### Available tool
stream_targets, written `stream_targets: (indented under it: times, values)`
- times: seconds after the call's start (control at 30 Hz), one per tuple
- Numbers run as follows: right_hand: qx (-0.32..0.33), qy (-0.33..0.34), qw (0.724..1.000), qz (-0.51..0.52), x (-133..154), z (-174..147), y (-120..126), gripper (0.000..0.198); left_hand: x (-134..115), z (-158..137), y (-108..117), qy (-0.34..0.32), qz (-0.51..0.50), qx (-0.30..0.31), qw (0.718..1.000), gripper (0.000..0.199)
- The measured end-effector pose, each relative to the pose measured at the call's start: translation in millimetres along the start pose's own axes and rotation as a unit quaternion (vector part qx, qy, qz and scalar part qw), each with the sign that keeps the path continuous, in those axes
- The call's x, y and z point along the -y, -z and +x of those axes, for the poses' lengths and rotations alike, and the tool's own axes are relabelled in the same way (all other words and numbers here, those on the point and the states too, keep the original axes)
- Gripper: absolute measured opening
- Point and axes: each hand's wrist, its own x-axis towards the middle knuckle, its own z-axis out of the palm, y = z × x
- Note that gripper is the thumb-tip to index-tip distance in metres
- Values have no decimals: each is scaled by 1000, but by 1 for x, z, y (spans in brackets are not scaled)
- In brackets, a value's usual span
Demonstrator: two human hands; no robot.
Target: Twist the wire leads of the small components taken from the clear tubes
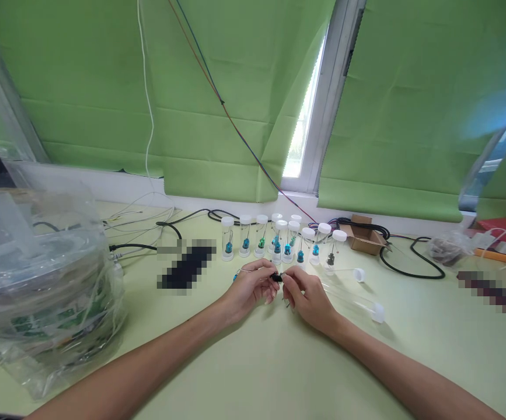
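A small black piece (277,277) is held over the pale green table (270,367), in front of the standing clear tubes (281,240). It is pinched by the nearly closed thumb and fingers of the left hand (250,289). Its other end is gripped by the closed fingertips of the right hand (309,296), beside which a lying tube (354,301) is seen.

Tubes (281,238) stand behind the hands (247,290), left of a box (366,240).

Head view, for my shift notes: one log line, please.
left hand: holding small black part; right hand: holding same part; upright capped tubes: beyond hands
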Motion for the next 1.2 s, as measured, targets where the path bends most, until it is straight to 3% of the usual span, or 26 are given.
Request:
stream_targets:
  times: [0.27,0.47,0.9,1.2]
  values:
    - [-17,-4,999,-26,-2,1,-2,44,-1,-3,-4,8,-3,2,1000,10]
    - [-25,-12,1000,6,2,-1,-1,21,-4,-1,-3,12,-30,-20,999,8]
    - [-9,-11,1000,9,2,-1,0,16,-3,0,-1,20,-29,-14,999,9]
    - [2,-17,1000,26,1,-2,1,29,-3,-1,-1,-10,23,8,1000,15]
